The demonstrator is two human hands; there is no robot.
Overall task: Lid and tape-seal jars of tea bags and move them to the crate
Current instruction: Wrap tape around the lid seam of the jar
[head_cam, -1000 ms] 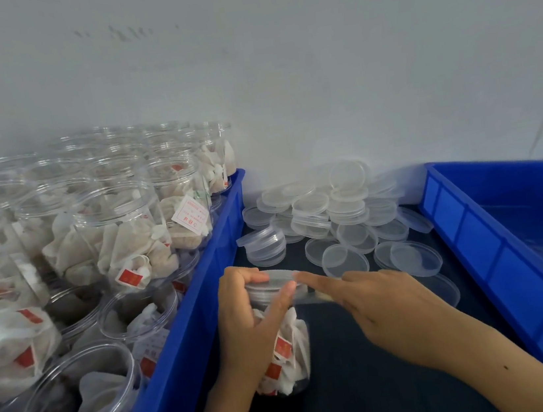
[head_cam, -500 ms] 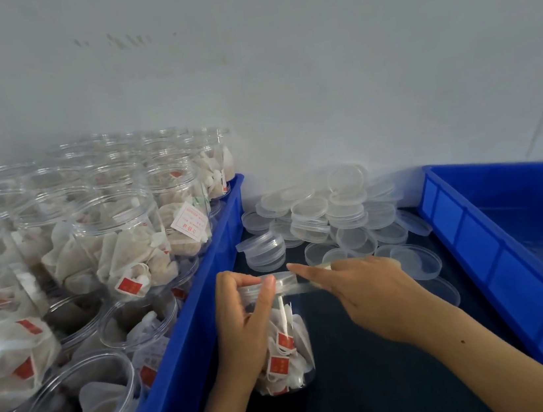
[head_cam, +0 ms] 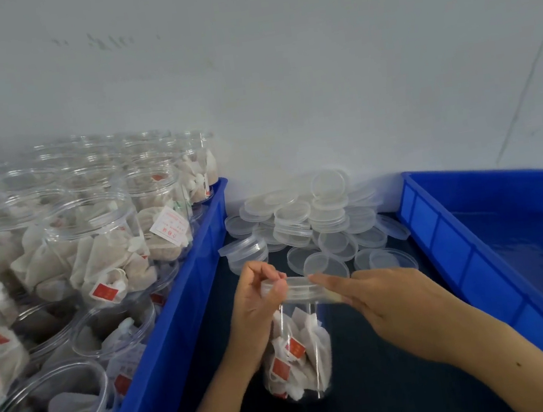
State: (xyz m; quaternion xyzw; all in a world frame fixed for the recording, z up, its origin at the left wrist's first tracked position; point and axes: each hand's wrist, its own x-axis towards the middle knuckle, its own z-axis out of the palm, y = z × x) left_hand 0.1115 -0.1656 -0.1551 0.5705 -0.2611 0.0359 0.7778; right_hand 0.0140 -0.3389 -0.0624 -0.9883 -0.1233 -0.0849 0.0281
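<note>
A clear jar (head_cam: 297, 358) full of tea bags with red tags stands on the dark surface between two blue crates. A clear lid (head_cam: 299, 286) sits on it. My left hand (head_cam: 254, 311) grips the jar's neck and lid from the left, thumb on the lid's side. My right hand (head_cam: 397, 306) reaches in from the right, its index finger straight and pressing a strip of clear tape (head_cam: 330, 296) against the lid's rim. The right thumb is hidden.
The blue crate (head_cam: 477, 258) on the right holds nothing that I can see. The left blue crate (head_cam: 186, 307) is packed with several open jars of tea bags. A heap of loose clear lids (head_cam: 313, 221) lies against the wall behind the jar.
The jar sits a little nearer me and lower in view. My left thumb has drawn back from across the lid's front to its left side. My right index finger stays on the tape.
</note>
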